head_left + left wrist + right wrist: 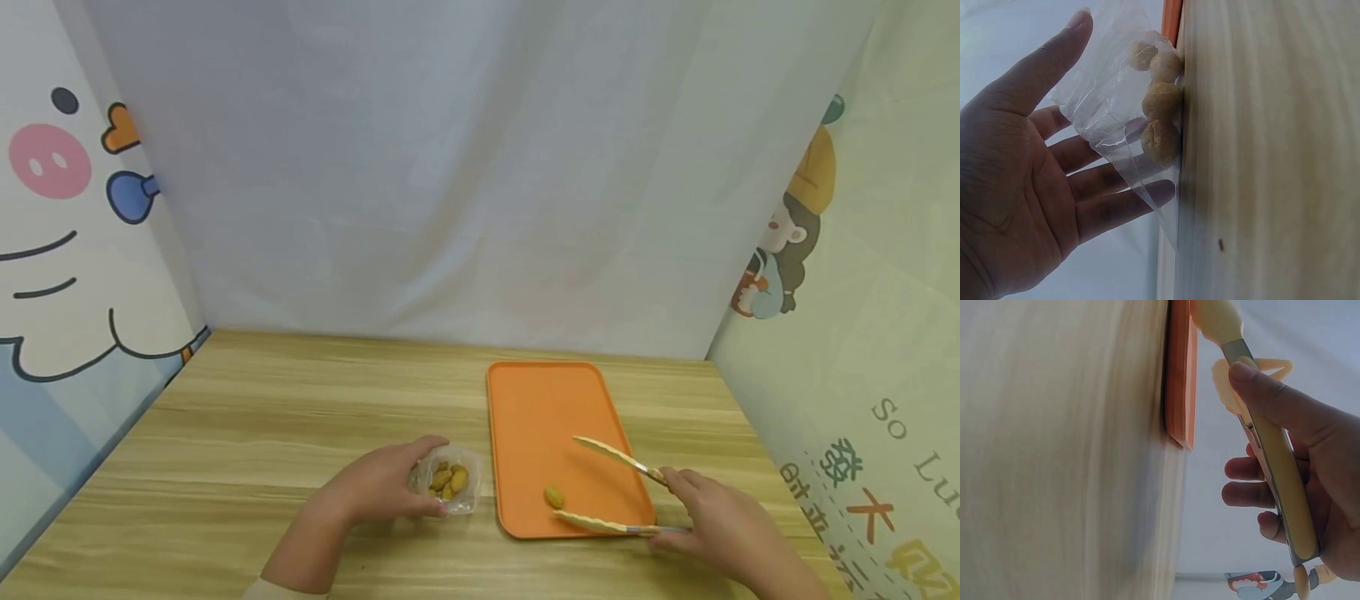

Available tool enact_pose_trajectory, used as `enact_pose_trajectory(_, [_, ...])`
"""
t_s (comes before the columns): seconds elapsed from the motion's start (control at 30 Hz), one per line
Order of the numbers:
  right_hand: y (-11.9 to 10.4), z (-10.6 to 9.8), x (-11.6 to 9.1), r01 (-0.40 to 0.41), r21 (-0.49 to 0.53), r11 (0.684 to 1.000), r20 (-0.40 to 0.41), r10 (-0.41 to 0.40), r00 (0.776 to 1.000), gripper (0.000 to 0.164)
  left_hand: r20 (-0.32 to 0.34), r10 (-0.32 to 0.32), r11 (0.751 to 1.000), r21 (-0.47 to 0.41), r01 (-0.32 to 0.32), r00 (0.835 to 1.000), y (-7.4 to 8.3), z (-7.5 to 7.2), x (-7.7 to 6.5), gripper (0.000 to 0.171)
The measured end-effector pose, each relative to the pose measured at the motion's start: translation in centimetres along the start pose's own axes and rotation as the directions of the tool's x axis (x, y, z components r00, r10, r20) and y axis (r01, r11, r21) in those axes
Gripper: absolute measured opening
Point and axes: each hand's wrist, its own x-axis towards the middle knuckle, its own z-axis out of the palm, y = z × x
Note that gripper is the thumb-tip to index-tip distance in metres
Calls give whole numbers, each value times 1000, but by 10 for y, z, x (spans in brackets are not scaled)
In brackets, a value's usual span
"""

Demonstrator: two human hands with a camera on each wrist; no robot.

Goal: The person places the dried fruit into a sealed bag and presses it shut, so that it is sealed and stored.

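Beside the tray stands a clear plastic bag (470, 497) with several yellow-brown oval pieces (448, 478) inside. My left hand (390, 482) is spread around its left side; in the left wrist view, fairly straight fingers (1107, 181) pass behind the bag and the thumb stands off from them. My right hand (720, 521) grips food tongs (615, 454), thumb on one arm and fingers around the other. The tongs' pale, wavy-edged arms are spread over the orange tray (543, 417). One yellow-brown piece (553, 497) lies on the tray, close to the nearer tong tip.
The tray lies on a wood-grain table (300, 400), right of the bag. A pale curtain (450, 183) hangs behind the table, with printed cloths (862, 333) at the sides. The tray has a low raised rim.
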Motion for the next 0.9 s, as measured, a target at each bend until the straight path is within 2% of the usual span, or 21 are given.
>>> enact_pose_trajectory(0.27, [0, 1, -2, 11, -14, 1000, 13, -11, 1000, 78, -4, -4, 1000, -1, 4, 1000, 3, 4, -2, 93])
enact_pose_trajectory(0.5, [1, 4, -4, 54, -28, 998, -33, -55, 998, 68, -12, -9, 1000, -2, 9, 1000, 5, 7, -4, 94])
enact_pose_trajectory(0.63, [2, 3, -4, 71, -52, 996, -29, -73, 997, 66, -18, -11, 1000, 1, 11, 1000, 5, 9, -5, 95])
enact_pose_trajectory(0.9, [2, 1, -5, 110, -63, 992, -30, -112, 993, 47, -24, -18, 1000, 3, 18, 1000, 7, 13, -8, 95])
